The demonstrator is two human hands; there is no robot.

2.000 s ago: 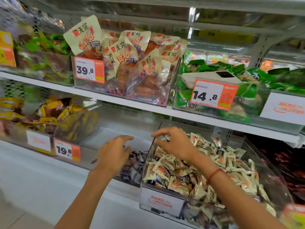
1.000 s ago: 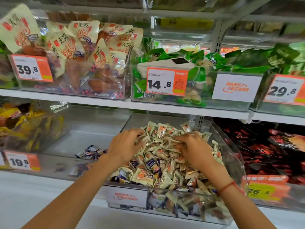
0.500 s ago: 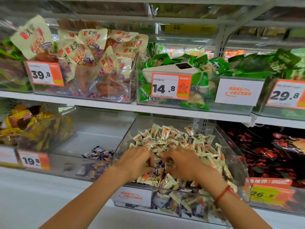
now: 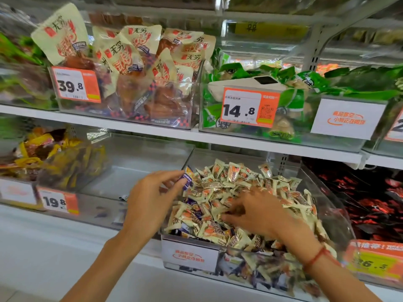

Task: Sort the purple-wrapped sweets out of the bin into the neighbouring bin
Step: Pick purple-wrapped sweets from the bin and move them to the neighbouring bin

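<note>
The full bin (image 4: 340,216) is the landmark: cream sweets (image 4: 239,184) heap to its rim, with purple sweets (image 4: 192,201) showing near its left wall, so I judge much sorting remains. Left of it the clear bin (image 4: 139,162) is mostly bare, giving wide room for drops; what lies at its front is hidden. The shelf (image 4: 261,142) above limits lifting. The right hand (image 4: 259,211) rakes the heap, fingers spread. At the dividing wall the left hand (image 4: 150,199) pinches one purple sweet (image 4: 185,179).
</note>
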